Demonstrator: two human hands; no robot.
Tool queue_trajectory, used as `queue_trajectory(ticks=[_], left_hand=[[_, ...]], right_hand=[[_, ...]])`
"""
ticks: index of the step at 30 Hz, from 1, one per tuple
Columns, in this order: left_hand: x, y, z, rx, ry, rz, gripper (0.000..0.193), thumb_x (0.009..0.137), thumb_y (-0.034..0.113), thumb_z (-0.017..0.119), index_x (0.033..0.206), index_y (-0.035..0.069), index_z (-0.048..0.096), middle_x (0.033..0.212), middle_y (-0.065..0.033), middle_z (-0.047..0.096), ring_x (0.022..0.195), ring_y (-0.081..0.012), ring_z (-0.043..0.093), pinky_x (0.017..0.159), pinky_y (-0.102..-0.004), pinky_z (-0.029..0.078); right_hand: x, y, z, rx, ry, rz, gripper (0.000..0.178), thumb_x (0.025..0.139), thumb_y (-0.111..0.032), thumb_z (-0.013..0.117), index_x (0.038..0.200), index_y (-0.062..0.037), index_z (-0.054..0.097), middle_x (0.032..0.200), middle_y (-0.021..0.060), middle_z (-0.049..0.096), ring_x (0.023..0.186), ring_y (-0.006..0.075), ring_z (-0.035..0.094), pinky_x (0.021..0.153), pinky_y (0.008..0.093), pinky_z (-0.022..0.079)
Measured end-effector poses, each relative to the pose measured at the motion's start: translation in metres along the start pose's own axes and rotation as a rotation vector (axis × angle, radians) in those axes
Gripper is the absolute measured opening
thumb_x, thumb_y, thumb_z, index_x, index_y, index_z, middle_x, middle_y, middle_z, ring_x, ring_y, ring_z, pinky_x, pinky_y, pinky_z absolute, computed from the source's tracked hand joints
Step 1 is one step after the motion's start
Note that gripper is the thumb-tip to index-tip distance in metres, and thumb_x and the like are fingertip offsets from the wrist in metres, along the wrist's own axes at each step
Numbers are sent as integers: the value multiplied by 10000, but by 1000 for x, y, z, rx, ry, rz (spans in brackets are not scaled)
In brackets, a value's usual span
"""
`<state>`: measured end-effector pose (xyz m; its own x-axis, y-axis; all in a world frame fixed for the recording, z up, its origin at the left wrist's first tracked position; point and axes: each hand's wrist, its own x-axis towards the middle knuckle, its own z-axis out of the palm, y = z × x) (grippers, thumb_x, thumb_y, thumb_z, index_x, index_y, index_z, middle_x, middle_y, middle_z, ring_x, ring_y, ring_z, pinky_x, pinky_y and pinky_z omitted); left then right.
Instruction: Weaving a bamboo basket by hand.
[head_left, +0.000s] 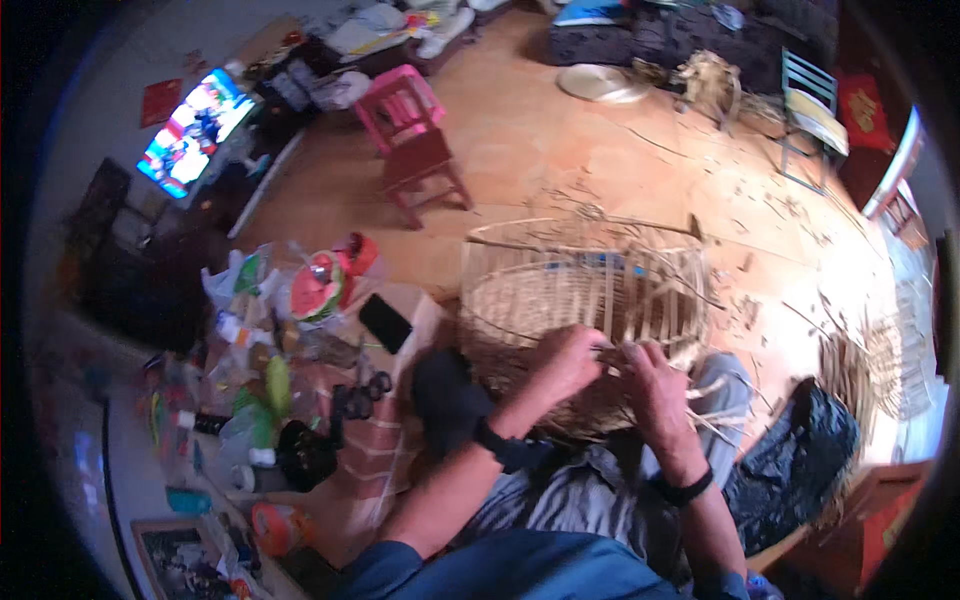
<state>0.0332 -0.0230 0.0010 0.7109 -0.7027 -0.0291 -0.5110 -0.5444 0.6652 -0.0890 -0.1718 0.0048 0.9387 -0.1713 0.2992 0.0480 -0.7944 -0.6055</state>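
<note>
A large round wicker basket (520, 290), with upright pale slats and a woven inner wall, stands between my knees. Over its near side, my left hand (570, 360) and my right hand (658, 385) sit close together, both closed with fingertips pinched at the basket's near edge. A thin dark piece shows between the fingertips, too small to make out. Loose pale strips (715, 400) stick out beside my right hand, across my right knee. My hands hide part of the near wall. Both wrists wear dark bands.
At left, a low table (370, 450) holds a cut watermelon (318, 290), a black phone (385, 323), scissors (372, 385) and bottles. A red chair (420, 165) stands beyond. A black plastic bag (795, 455) and bundled strips (845, 375) lie at right. Plant scraps litter the floor.
</note>
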Motion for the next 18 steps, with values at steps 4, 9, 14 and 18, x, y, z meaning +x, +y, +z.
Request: queue_trajectory(ticks=[4, 9, 14, 18], left_hand=[[14, -1, 11, 92, -68, -26, 257, 738, 80, 714, 991, 89, 759, 902, -191, 726, 899, -378, 712, 796, -458, 561], [24, -10, 27, 174, -132, -58, 276, 697, 78, 719, 967, 109, 768, 914, -193, 729, 914, -390, 711, 800, -484, 553], [23, -6, 10, 105, -177, -103, 246, 729, 109, 703, 968, 59, 739, 922, -227, 715, 931, -405, 699, 801, -492, 541], [12, -11, 0, -38, -153, -14, 267, 839, 106, 656, 1098, 44, 642, 907, -247, 686, 906, -442, 677, 783, -519, 521]], right_hand=[[-5, 6, -4, -45, 6, -63, 314, 884, -66, 613, 1188, -145, 599, 1043, 153, 603, 831, 404, 681, 651, 474, 559], [-12, 28, 13, -240, -18, -123, 380, 861, -50, 616, 1235, -112, 588, 1036, 122, 604, 743, 359, 683, 589, 432, 559], [-11, 40, 28, -120, 28, -82, 362, 778, -40, 729, 1119, -96, 620, 1018, 130, 610, 813, 379, 660, 639, 471, 533], [3, 20, 20, -67, -10, -29, 277, 758, -19, 718, 1015, -65, 625, 981, 151, 587, 830, 399, 645, 648, 476, 519]])
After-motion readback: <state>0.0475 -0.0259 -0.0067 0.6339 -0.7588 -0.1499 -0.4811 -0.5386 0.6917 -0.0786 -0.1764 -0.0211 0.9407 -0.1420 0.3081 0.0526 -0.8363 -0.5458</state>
